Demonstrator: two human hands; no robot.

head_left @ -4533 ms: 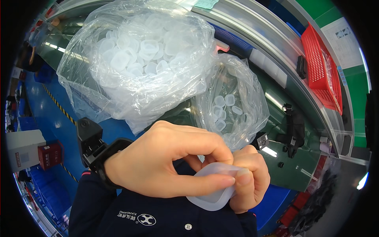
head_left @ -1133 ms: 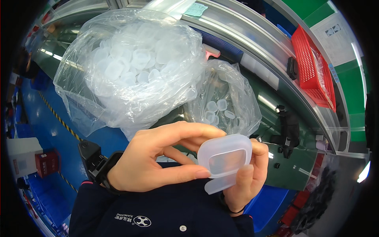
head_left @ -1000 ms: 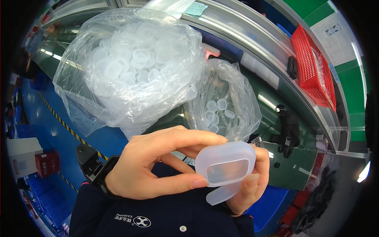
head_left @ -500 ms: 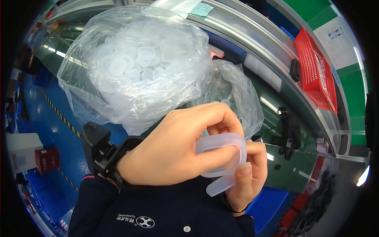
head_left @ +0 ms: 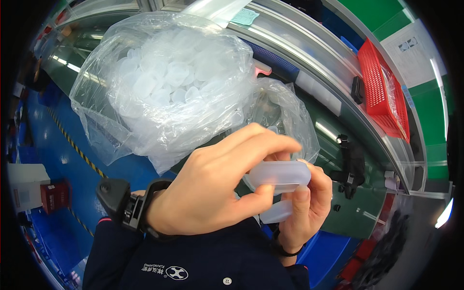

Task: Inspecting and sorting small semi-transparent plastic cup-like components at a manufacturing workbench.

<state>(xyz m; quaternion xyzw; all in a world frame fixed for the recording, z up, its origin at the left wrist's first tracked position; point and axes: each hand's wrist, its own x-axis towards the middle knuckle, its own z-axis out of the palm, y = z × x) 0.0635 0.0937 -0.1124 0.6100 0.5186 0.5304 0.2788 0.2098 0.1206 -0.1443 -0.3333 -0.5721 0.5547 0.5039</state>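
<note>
In front of my chest, both hands hold a translucent milky-white, soft-looking piece (head_left: 282, 173). It is rounded and hollow, turned with its side wall toward me, and a pale flap (head_left: 277, 212) shows below it. My left hand (head_left: 208, 183) reaches across from the left, thumb under the near edge and fingers over the top. My right hand (head_left: 309, 205) grips the right end, its thumb up against the near side. Part of the piece is hidden behind the fingers. Beyond my hands, a large clear plastic bag (head_left: 145, 137) contains many similar translucent pieces (head_left: 176, 72).
A smaller clear bag (head_left: 302, 125) lies just past my hands on the dark green tabletop (head_left: 348, 220). Farther right are a black strap-like device (head_left: 352, 169) and a red perforated basket (head_left: 377, 92). A pink-handled tool (head_left: 262, 69) lies behind the bags.
The piece has tipped from showing its open hollow to showing its side wall. My left thumb has moved out of the hollow to the near lower edge.
</note>
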